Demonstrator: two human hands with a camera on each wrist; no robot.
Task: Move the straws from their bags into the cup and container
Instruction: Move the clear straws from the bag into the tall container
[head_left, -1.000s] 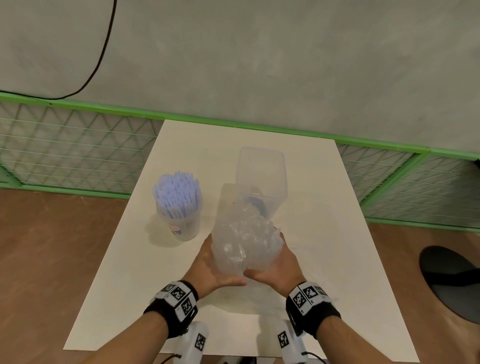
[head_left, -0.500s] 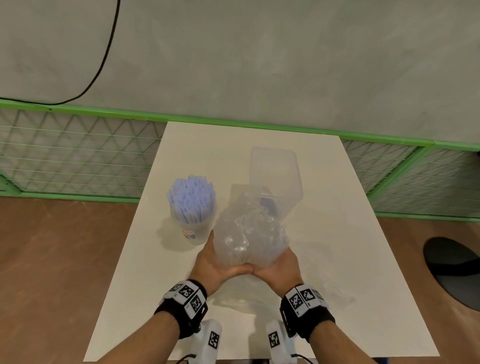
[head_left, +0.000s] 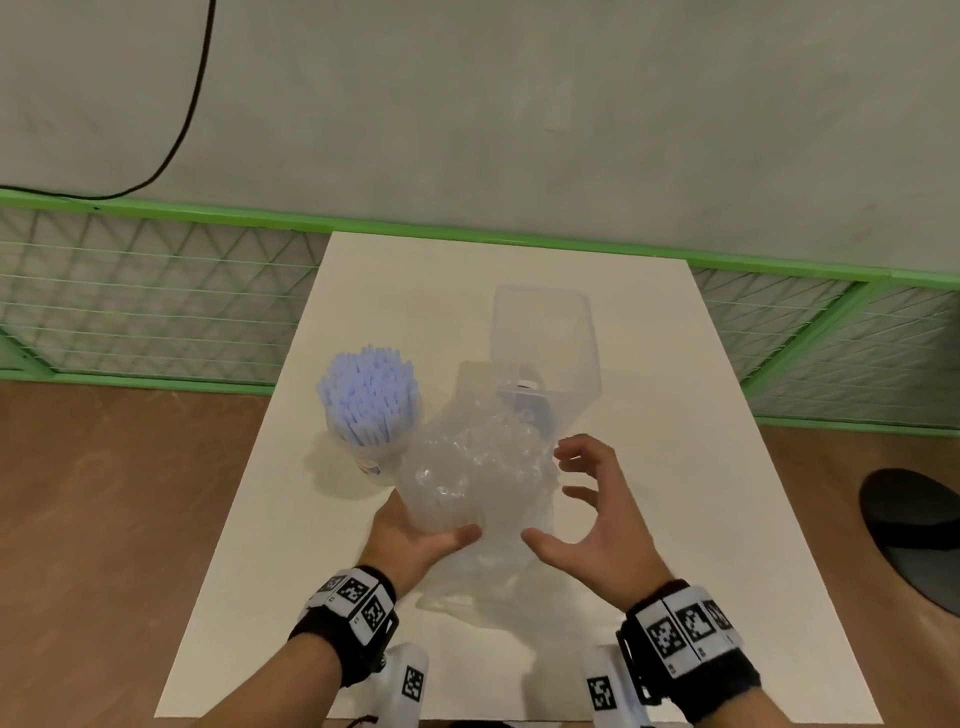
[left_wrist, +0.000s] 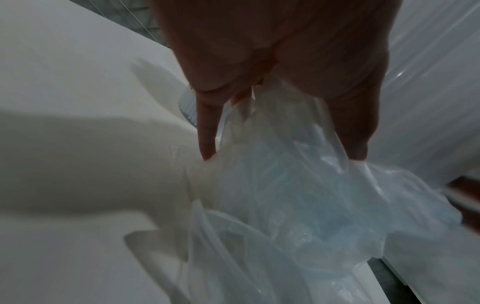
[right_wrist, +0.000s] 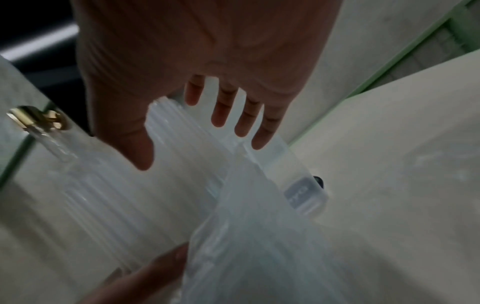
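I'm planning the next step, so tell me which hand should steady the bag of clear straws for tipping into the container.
Left. The left hand already grips the bag of clear straws from below, while the right hand is open beside it, free to guide its mouth toward the container.

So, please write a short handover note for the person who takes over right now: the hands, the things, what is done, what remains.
Left hand: grips the clear bag of straws from its left side, holding it upright on the table.
Right hand: open, fingers spread, beside the bag, not gripping it.
Cup: left of the bag, already full of blue straws.
Container: behind the bag, clear; no straws visible in it.
Left to do: move the bagged straws into the container.
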